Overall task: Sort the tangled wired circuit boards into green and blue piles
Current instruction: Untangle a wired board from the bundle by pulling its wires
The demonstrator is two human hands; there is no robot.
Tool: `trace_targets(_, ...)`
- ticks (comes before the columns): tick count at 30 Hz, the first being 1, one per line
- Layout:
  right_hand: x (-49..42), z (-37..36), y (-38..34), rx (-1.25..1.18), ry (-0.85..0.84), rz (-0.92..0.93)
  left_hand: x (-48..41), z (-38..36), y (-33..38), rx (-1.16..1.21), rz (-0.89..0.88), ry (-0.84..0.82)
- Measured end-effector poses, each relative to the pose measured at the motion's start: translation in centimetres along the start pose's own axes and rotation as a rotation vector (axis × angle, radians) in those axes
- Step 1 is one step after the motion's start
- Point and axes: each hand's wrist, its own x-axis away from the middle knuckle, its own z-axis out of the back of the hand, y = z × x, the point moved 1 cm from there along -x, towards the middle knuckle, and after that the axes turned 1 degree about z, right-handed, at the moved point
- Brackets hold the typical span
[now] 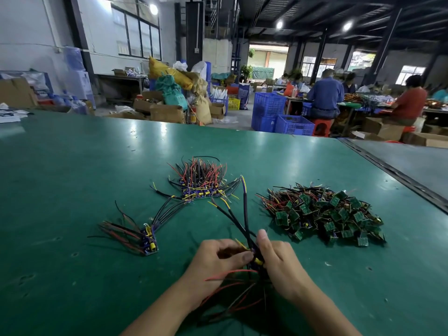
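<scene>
My left hand (219, 259) and my right hand (278, 260) together pinch a small bunch of blue wired boards (255, 259) just above the green table (72, 180). Black leads with yellow tips rise from the bunch, and red and black wires hang below it. A loose heap of green boards (324, 214) lies to the right. A tidy stack of blue boards (201, 185) with upright red and black wires sits in the middle, farther back. A smaller group of blue boards (148, 241) lies to the left.
A grey table (412, 161) adjoins on the right across a dark seam. Beyond the far edge stand blue crates (278, 115), cardboard boxes (167, 112) and sacks. Several people sit at benches at the back right.
</scene>
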Motion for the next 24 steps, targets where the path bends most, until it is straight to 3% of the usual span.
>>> trace_targets(3,-0.3,0.0,0.3,-0.075,0.083,0.004,-0.1,-0.2,0.1,0.118,0.005,0.103)
trace_targets(6,-0.5,-0.4,0.7,-0.498,-0.014,-0.141,-0.1,-0.3,0.0,0.367,0.081,0.215)
trace_targets(9,-0.5,-1.0,1.2,-0.774,-0.098,-0.224,-0.3,-0.1,-0.1,0.396,0.104,0.326)
trace_targets(13,-0.6,-1.5,1.5,-0.831,-0.066,-0.284,-0.3,0.2,-0.1,0.229,0.062,0.378)
trace_targets(19,-0.6,-1.3,1.7,-0.875,-0.087,-0.319,-0.1,0.4,0.2,0.241,0.185,0.247)
trace_targets(24,-0.6,-1.3,1.5,-0.918,-0.094,-0.336,0.1,0.4,0.4,0.236,0.181,0.251)
